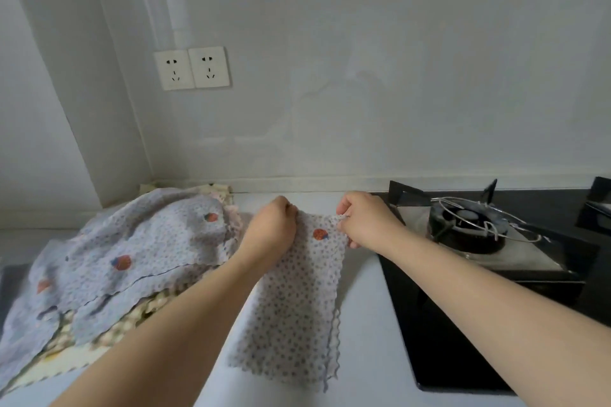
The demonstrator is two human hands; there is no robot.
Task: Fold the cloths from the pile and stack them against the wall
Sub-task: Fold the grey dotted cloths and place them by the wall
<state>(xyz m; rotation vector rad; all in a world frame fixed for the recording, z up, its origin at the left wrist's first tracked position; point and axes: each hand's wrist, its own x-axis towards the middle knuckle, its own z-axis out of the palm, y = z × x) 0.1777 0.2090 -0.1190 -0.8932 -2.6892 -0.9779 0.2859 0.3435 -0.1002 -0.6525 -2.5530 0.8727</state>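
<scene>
Hands (pixel 310 225) pinching cloth (pixel 294 301) corners

You face a plain pale wall (pixel 363 59) that meets a side wall at the left in a corner. Two white sockets (pixel 192 68) sit side by side on it. Below runs a white countertop (pixel 363 324), with a black gas hob (pixel 479 274) set in at your right, its burner (pixel 469 225) under a wire ring.

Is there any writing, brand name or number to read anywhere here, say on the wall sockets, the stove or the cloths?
None can be read.
White double wall sockets: only slots, no lettering.
Black gas stove: no brand or marks show.
Pale spotted cloth held by both hands: printed dots and a red motif, no words.
</scene>
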